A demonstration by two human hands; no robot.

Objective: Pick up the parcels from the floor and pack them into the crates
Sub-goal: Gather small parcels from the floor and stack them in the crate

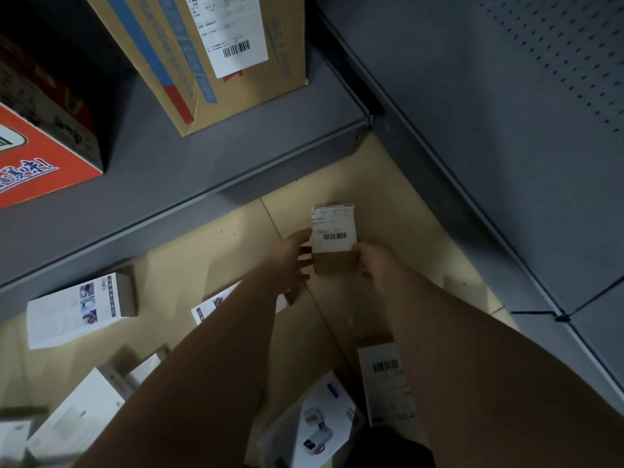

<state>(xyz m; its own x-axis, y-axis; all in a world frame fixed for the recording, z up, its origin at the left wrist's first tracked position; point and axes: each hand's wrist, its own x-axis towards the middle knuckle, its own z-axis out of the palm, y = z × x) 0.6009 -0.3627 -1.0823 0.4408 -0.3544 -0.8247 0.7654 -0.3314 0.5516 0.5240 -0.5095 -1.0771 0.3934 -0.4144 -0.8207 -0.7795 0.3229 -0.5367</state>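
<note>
**Beige tiled floor beside grey shelving: one small parcel held in both hands**

The beige tiled floor [388, 184] is bounded at 10 o'clock by a grey metal shelf [169, 170] and at 2 o'clock by a perforated grey panel [557, 96]. The shelf carries a brown carton [162, 45] at 12 o'clock and an orange box [40, 163] at 9 o'clock.

The small parcel [334, 241], just above centre, is a plain brown cardboard box. A white shipping label [332, 228] with a barcode covers most of its upper face. Whether it is clear of the floor cannot be told.

The left hand [290, 258] grips the parcel's 9 o'clock side, thumb at the label edge and fingers only loosely bent against the cardboard. The right hand [374, 261] grips the 3 o'clock side, thumb at the label corner and fingers curled round the lower edge.

Further parcels lie on the floor: a white box [74, 309] at 8 o'clock, a labelled packet [385, 383] at 5 o'clock, and a printed box [320, 423] at 6 o'clock.
</note>
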